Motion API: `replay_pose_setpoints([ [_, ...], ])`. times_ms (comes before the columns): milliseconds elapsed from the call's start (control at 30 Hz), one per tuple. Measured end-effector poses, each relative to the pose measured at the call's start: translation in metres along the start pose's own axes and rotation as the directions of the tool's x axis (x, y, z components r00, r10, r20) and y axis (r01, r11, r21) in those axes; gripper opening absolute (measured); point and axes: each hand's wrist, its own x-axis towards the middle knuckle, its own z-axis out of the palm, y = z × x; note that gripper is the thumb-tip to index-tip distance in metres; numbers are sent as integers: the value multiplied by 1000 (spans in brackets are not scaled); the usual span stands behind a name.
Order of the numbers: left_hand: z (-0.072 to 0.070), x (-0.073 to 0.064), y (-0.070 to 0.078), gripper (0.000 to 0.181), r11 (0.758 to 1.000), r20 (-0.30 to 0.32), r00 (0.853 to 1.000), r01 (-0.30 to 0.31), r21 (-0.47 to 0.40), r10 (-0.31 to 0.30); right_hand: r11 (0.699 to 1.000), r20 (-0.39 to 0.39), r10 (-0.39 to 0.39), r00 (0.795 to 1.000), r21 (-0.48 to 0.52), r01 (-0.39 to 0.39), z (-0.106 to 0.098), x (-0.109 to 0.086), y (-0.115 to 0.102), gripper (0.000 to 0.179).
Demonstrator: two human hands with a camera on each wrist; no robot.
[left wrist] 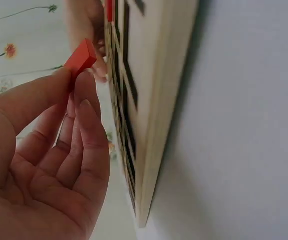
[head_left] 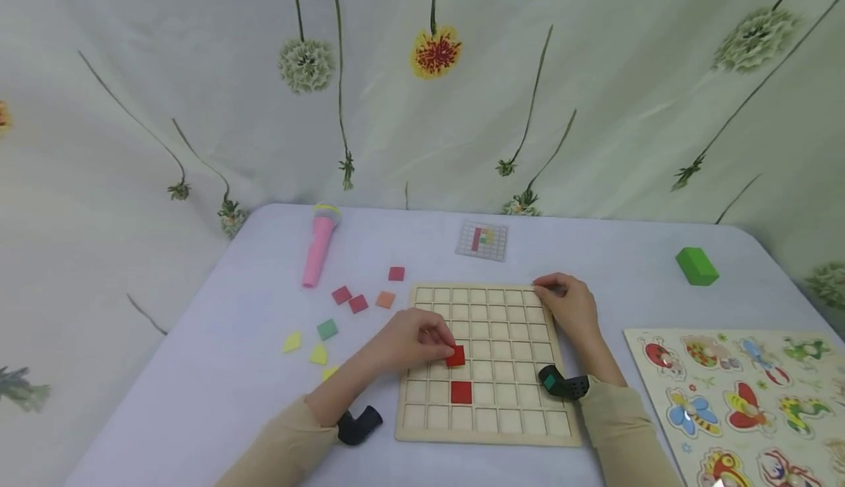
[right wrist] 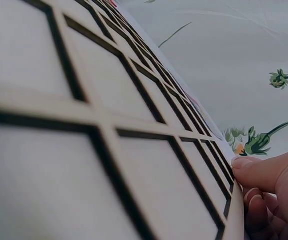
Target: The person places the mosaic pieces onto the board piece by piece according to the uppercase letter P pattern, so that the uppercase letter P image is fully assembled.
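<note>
A red square tile (left wrist: 81,57) is pinched between the thumb and fingertips of my left hand (head_left: 412,340), just above the wooden grid board (head_left: 488,437). In the head view it overlaps a cell one row above another red tile (head_left: 461,392), which lies in the board. My right hand (head_left: 573,311) grips the board's far right corner, its thumb (right wrist: 264,172) on the frame and the other fingers curled against the side. In the left wrist view the board shows nearly edge-on, its cells hollow.
Loose red tiles (head_left: 358,304), an orange tile (head_left: 386,299), a green tile (head_left: 327,329) and yellow pieces (head_left: 293,341) lie left of the board. Behind are a pink toy microphone (head_left: 320,245) and a small pattern card (head_left: 483,241). A green block (head_left: 697,266) and an insect puzzle (head_left: 733,377) lie right.
</note>
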Motion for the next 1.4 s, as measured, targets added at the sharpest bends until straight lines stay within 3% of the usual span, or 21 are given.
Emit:
replay_pose_setpoints([
  [167, 11, 5, 5, 7, 998, 49, 998, 26, 51, -29, 1000, -5, -9, 1000, -1, 9, 2, 0, 0, 16],
  [267, 13, 4, 7, 8, 997, 47, 999, 14, 78, -18, 1000, -6, -15, 1000, 0, 15, 2, 2, 0, 16],
  [367, 16, 3, 7, 5, 985, 34, 999, -39, 170, 34, 1000, -5, -11, 1000, -1, 11, 1, 3, -1, 15],
  [500, 15, 3, 7, 6, 938, 62, 986, -166, 303, 155, 1000, -11, 2, 1000, -9, -2, -1, 2, 1, 16],
  [567, 8, 2, 4, 8, 933, 71, 978, -209, 294, 197, 1000, -14, 9, 1000, -7, -9, -2, 1, 2, 16],
  [600, 3, 0, 1, 9, 942, 65, 978, -208, 264, 198, 1000, -14, 11, 1000, -5, -11, -1, 1, 3, 16],
  [667, -13, -4, -8, 11, 964, 6, 984, -178, 196, 180, 1000, -11, 11, 1000, 0, -11, -1, 1, 3, 16],
  [733, -34, -9, -23, 14, 988, -115, 987, -101, 117, 114, 1000, -9, 7, 1000, -2, -7, 0, 1, 3, 16],
  [767, -45, -13, -30, 18, 996, -180, 981, -56, 74, 69, 1000, -9, 5, 1000, -4, -5, 0, 1, 3, 17],
  [800, -56, -16, -37, 20, 999, -246, 969, 1, 40, 9, 1000, -13, 3, 1000, -7, -3, 1, 1, 4, 17],
  [867, -74, -23, -50, 26, 994, -354, 929, 110, -12, -107, 1000, -23, 1, 1000, -14, -1, 1, 2, 4, 16],
  [933, -87, -30, -59, 31, 976, -408, 888, 211, -47, -211, 1000, -31, 2, 1000, -16, -2, 1, 2, 5, 16],
  [1000, -95, -36, -67, 31, 959, -425, 865, 282, -32, -268, 1000, -30, 2, 1000, -6, -3, 2, 2, 5, 16],
  [1067, -97, -40, -74, 30, 946, -410, 862, 324, -10, -299, 1000, -26, 4, 1000, 3, -4, 2, 2, 5, 16],
  [1133, -95, -42, -80, 29, 944, -391, 871, 330, 22, -296, 1000, -23, 7, 1000, 12, -7, 3, 1, 5, 16],
  [1233, -88, -41, -85, 29, 943, -369, 889, 323, 83, -272, 1000, -25, 13, 1000, 13, -12, 4, 1, 3, 16],
  [1300, -83, -39, -86, 30, 941, -382, 892, 311, 131, -242, 1000, -26, 16, 1000, 12, -15, 4, 1, 2, 16],
  [1400, -76, -39, -86, 29, 930, -418, 883, 314, 190, -213, 1000, -23, 14, 1000, 14, -13, 4, 0, 2, 16],
])
